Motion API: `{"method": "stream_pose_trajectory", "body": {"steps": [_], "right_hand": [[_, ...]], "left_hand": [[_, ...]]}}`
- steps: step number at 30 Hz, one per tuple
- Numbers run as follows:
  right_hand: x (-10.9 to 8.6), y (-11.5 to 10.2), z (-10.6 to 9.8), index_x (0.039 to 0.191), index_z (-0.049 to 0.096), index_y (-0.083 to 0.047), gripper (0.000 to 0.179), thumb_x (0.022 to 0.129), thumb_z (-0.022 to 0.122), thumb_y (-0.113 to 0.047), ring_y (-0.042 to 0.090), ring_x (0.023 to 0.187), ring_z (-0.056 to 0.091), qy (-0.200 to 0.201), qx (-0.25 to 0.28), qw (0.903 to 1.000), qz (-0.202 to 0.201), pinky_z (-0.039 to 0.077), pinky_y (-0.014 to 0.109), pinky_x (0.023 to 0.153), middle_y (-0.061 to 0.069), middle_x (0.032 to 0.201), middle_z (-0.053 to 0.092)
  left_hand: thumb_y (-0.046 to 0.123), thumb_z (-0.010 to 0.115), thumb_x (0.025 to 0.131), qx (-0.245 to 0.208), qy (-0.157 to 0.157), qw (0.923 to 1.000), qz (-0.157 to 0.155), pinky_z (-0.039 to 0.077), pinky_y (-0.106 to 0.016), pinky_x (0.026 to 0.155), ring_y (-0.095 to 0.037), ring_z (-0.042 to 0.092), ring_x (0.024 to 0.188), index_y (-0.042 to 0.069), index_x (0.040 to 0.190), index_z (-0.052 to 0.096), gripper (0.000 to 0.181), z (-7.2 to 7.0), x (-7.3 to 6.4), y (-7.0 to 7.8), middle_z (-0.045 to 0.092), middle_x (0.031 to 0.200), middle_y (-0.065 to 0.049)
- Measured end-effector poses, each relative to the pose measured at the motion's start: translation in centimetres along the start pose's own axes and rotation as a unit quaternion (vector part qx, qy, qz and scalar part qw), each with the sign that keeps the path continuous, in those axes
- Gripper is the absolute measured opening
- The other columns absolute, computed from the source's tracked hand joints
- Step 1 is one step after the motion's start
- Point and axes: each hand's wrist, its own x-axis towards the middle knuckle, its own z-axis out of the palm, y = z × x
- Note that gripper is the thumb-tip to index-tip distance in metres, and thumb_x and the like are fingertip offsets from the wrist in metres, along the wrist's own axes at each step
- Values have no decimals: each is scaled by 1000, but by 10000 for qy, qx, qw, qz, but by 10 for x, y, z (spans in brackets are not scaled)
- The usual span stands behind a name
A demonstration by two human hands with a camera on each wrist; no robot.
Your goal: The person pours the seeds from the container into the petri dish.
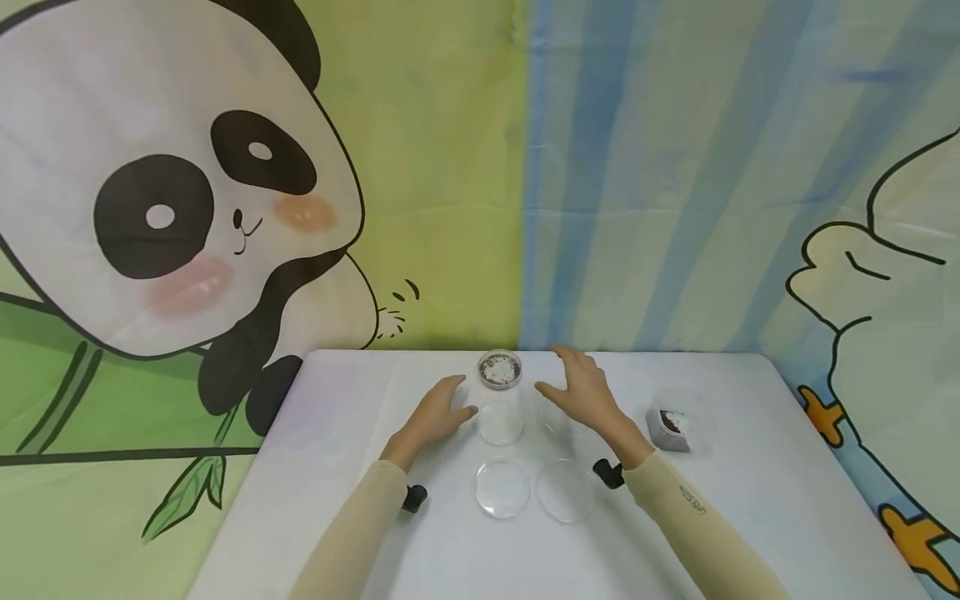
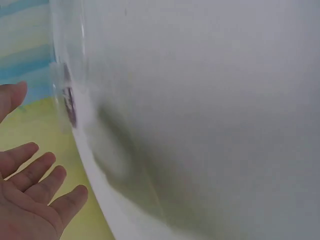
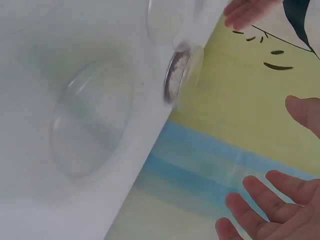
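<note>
My left hand (image 1: 437,410) hovers over the white table with fingers spread and nothing in it. Opposite, my right hand (image 1: 587,392) is also empty, thumb and fingers apart. Between and just beyond them stands a round clear dish (image 1: 499,369) holding dark and white bits; the right wrist view shows this filled dish (image 3: 177,75) near the table's back edge. A clear petri dish (image 1: 501,423) lies beside my left thumb. Another clear dish (image 1: 553,417) is partly hidden below my right hand. Closer to me, two more clear dishes (image 1: 502,489) (image 1: 565,491) lie side by side.
A small translucent tub (image 1: 669,429) with dark and white contents stands on the table (image 1: 750,517) to the right of my right hand. Behind the table's back edge hangs a printed cloth (image 1: 435,167) with a panda. Black wrist cameras (image 1: 414,499) hang below both wrists.
</note>
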Motion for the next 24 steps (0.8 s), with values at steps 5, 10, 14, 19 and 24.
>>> {"method": "stream_pose_trajectory", "body": {"steps": [5, 10, 14, 19, 24], "right_hand": [[-34, 15, -15, 144, 45, 2, 72, 90, 76, -34, 47, 122, 47, 461, 1, 9989, 31, 37, 67, 98, 26, 135, 52], [-71, 43, -23, 139, 49, 5, 69, 86, 80, -26, 49, 116, 49, 1225, -325, 9919, -30, 38, 70, 90, 29, 129, 55], [-98, 65, -31, 137, 50, 8, 70, 82, 83, -22, 51, 113, 50, 1534, -429, 9872, 45, 39, 71, 86, 32, 126, 55], [-119, 86, -41, 137, 50, 8, 71, 81, 84, -20, 55, 112, 48, 1694, -494, 9841, 215, 37, 72, 83, 33, 127, 54], [-131, 104, -49, 137, 49, 6, 71, 81, 84, -18, 57, 117, 40, 1941, -498, 9775, 659, 32, 73, 86, 35, 129, 49]], "left_hand": [[38, 72, 92, -108, 101, 9998, 149, 29, -49, 115, -34, 34, 143, 6, 152, 39, 76, 3, -22, 5, 38, 156, -15], [41, 74, 91, -78, 121, 9996, 225, 27, -48, 116, -32, 31, 145, 7, 154, 36, 81, 7, -40, 11, 35, 158, -14], [44, 73, 91, 77, 30, 9998, 201, 27, -48, 116, -32, 29, 146, 6, 155, 34, 85, 11, -49, 12, 33, 159, -14], [46, 71, 92, 171, 178, 9995, 182, 28, -49, 116, -32, 30, 146, 7, 155, 34, 83, 14, -52, 13, 32, 159, -13], [47, 71, 92, 104, 181, 9996, 202, 27, -47, 116, -30, 29, 146, 10, 156, 34, 82, 19, -49, 14, 32, 159, -11]]}}
